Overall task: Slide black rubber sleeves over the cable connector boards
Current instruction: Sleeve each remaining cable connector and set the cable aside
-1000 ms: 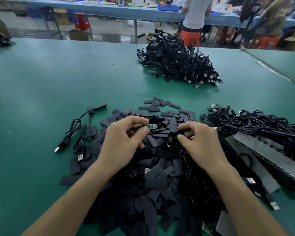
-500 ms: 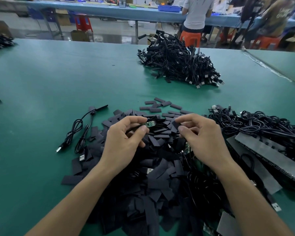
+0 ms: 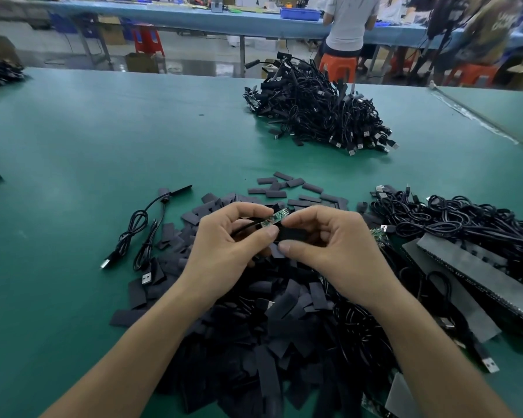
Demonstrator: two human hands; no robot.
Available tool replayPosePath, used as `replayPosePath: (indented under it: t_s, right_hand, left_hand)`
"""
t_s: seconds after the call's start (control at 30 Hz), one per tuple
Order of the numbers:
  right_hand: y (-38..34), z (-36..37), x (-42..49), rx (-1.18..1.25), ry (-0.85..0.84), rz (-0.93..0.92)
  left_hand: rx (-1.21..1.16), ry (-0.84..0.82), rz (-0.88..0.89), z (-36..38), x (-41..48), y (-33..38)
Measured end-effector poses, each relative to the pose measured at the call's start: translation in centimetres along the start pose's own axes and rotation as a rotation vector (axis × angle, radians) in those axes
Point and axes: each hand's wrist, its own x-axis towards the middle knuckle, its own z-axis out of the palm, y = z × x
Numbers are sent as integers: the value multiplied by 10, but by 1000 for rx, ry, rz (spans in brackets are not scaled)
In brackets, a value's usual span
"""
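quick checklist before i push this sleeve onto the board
1. Left hand pinches the green connector board: ok.
2. Right hand holds a black sleeve beside the board: ok.
3. Sleeve mouth open and lined up with the board's end: cannot tell, fingers hide it.
4. Board bare, no sleeve on it yet: ok.
5. Cable free of snags behind the board: cannot tell.
6. Spare sleeve pile lies under the hands: ok.
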Motion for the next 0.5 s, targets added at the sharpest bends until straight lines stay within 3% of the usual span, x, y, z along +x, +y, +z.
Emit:
replayPosePath:
  t_s: [0.2, 0.5]
  right_hand:
    - [-6, 4, -3, -315, 94, -151]
    - [-3, 1, -1, -299, 131, -89]
  left_hand:
    - [-7, 11, -35, 0, 0, -1]
    - [-26, -10, -36, 0, 0, -3]
